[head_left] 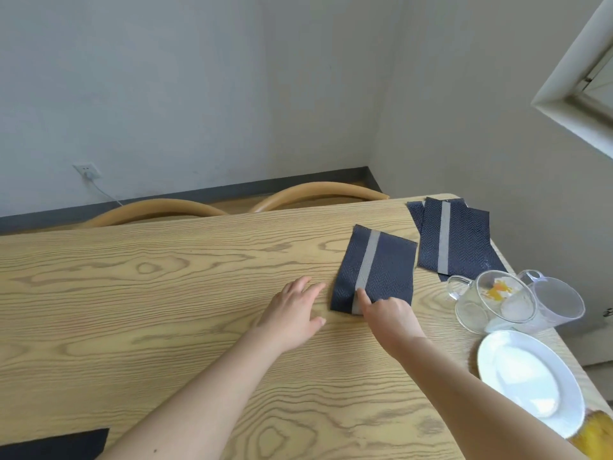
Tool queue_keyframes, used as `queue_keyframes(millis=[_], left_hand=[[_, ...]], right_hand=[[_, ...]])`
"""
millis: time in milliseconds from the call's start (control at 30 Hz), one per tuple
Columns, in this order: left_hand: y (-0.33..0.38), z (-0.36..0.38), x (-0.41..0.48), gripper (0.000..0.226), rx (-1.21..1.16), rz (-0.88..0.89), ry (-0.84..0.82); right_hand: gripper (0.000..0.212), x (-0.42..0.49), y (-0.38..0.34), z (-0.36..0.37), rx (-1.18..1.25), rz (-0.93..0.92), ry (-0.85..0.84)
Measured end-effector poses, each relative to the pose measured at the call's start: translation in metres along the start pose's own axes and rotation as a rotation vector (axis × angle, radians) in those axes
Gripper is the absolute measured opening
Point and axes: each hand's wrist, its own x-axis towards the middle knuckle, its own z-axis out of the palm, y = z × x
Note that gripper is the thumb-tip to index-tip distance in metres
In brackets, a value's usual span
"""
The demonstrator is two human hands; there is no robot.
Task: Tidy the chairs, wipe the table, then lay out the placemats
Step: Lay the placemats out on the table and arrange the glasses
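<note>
We reach both bare arms forward over the wooden table (166, 293). Our left hand (293, 313) lies palm down with fingers loosely spread, empty, just beside the near left corner of a navy placemat (384, 270) with a grey stripe. Our right hand (388, 313) has its index finger stretched out and pressing on the stripe at the mat's near edge, the other fingers curled under; whether they pinch the edge we cannot tell. More placemats (454, 240) are stacked at the far right corner, near a glass cup (491, 303) and white plate (530, 376).
</note>
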Motion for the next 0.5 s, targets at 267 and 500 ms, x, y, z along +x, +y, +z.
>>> queue_keyframes(millis=[267,500], left_hand=[[-0.002,-0.004,-0.047,0.071,-0.095,0.017,0.01],[0.014,-0.008,-0.084,0.087,-0.24,0.031,0.112]], right_hand=[[0.028,-0.067,-0.025,-0.038,0.567,0.429,0.303],[0.016,-0.118,-0.031,-0.079,0.811,0.643,0.519]])
